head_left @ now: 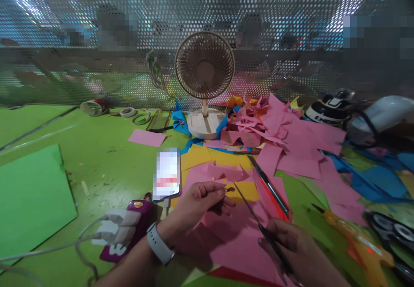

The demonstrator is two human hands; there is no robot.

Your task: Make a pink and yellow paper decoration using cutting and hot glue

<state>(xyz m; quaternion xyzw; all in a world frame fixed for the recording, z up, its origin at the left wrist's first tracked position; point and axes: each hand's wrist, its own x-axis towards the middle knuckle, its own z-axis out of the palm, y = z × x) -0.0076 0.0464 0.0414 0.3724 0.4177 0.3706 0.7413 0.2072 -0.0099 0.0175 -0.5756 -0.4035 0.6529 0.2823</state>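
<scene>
My left hand (pixel 207 198), with a white watch band on the wrist, is over the pink paper (pixel 226 244). Its thumb and forefinger pinch together on something small that I cannot make out. To its right, my right hand (pixel 291 248) is closed around a slim pointed tool (pixel 247 203) with a dark handle. The tool's thin tip points up and left, close to the left fingertips but apart from them. A folded pink paper strip (pixel 224 171) lies just beyond the hands. Beside it, a black utility knife (pixel 268 185) rests on a red strip.
A desk fan (pixel 204 69) stands at the back, with a pink paper pile (pixel 258 118) beside it. A phone (pixel 166 175) and a purple power strip (pixel 129 231) lie left. An orange glue gun (pixel 359 239) and black-handled scissors (pixel 394 235) are right. Green sheets (pixel 32 200) lie far left.
</scene>
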